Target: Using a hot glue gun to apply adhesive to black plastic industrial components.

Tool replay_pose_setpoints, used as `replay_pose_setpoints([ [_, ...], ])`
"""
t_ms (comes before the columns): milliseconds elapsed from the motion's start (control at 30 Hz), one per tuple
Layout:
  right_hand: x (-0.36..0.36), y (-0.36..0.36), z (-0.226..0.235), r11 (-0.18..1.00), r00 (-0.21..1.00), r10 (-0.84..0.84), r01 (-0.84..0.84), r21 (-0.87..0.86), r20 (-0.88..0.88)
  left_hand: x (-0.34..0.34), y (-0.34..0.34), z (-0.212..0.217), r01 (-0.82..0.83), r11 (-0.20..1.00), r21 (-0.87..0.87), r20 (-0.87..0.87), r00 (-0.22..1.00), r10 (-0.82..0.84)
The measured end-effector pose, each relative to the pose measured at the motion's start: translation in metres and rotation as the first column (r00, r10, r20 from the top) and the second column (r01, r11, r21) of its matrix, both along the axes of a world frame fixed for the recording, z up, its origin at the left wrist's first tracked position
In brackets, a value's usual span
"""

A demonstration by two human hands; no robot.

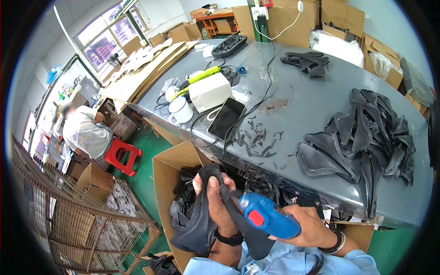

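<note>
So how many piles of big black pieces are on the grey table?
2: a smaller pile near the far edge, and a larger pile on the right side. Some pieces inside each are hidden, but both piles show.

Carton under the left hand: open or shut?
Open: the carton's top is uncovered, and black pieces show inside, below the left hand.
</note>
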State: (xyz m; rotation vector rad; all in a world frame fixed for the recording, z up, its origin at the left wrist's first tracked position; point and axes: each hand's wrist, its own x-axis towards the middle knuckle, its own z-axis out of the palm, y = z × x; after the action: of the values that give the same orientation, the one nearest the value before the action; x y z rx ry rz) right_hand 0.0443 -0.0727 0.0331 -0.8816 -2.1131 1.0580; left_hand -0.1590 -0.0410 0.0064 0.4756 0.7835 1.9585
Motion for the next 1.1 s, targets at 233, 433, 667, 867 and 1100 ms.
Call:
replay_pose_setpoints([
  [233,0.002,0.002,-0.01,0.972,0.96,-0.203,0.173,0.161,0.192,0.002,-0.008,0.02,0.015,0.994,0.107,-0.185,0.983,0.006],
  [433,0.002,0.0,-0.016,0.97,0.979,-0.186,0.168,0.178,0.088,0.0,-0.014,0.014,0.036,0.993,0.115,-0.297,0.955,0.0],
  [667,0.008,0.002,-0.01,0.971,0.981,-0.156,0.131,0.2,0.114,0.0,-0.018,0.019,0.1,0.992,0.08,-0.312,0.947,-0.07],
  [867,0.015,0.01,-0.006,0.973,0.981,-0.128,0.095,0.21,0.149,-0.01,-0.019,0.018,0.268,0.961,0.07,-0.405,0.888,-0.218],
  [1100,0.021,0.019,-0.018,0.96,0.969,-0.228,0.208,0.19,0.095,-0.025,0.002,0.043,0.129,0.934,-0.332,-0.021,0.989,-0.144],
])
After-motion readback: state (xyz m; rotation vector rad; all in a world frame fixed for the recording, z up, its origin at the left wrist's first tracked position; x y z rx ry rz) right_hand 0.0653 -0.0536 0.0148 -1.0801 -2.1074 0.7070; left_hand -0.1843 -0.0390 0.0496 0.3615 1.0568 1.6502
